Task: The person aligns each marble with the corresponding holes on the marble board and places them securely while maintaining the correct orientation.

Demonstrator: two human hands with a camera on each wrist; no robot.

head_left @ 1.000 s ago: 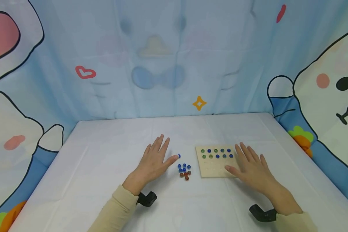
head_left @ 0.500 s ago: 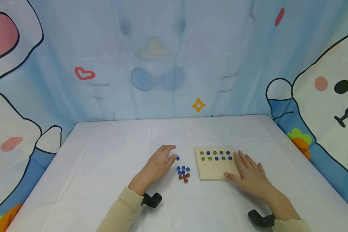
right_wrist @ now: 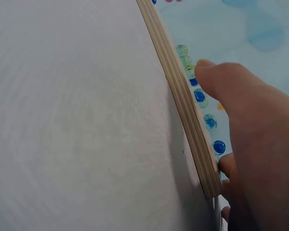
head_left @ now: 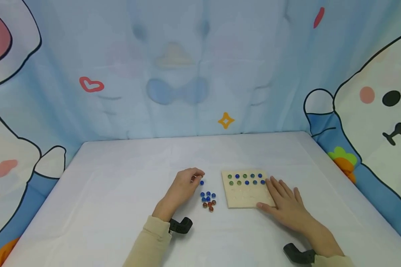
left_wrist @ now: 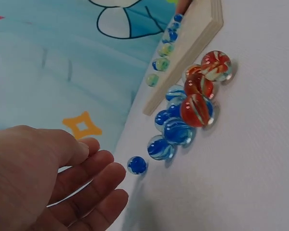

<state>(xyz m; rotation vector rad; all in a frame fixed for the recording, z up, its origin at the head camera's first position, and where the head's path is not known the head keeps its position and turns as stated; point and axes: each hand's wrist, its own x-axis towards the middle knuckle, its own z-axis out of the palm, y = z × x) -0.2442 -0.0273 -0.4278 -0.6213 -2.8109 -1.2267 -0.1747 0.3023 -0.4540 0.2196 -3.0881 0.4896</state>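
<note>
My left hand [head_left: 183, 187] hovers left of a single blue marble [left_wrist: 137, 165], with its fingers loosely bent and its thumb near the index finger. In the left wrist view the marble lies just beyond the fingertips, apart from them. Toward me lies a group of several blue marbles [left_wrist: 178, 131] and several red-brown marbles [left_wrist: 196, 109]. To their right is a pale wooden board [head_left: 244, 200], with two rows of green and blue marbles [head_left: 245, 176] across its far half. My right hand [head_left: 289, 209] rests at the board's right side, fingers extended, thumb over the near right corner.
A white cloth [head_left: 127, 163] covers the table. Behind it hangs a blue curtain [head_left: 120, 111] with cartoon animals. Black wrist cameras sit below the left wrist [head_left: 181, 225] and the right wrist [head_left: 300, 254].
My left hand has gone from spread fingers to bent ones, its fingertips drawing in near the single blue marble. The right hand stays at the board with little movement.
</note>
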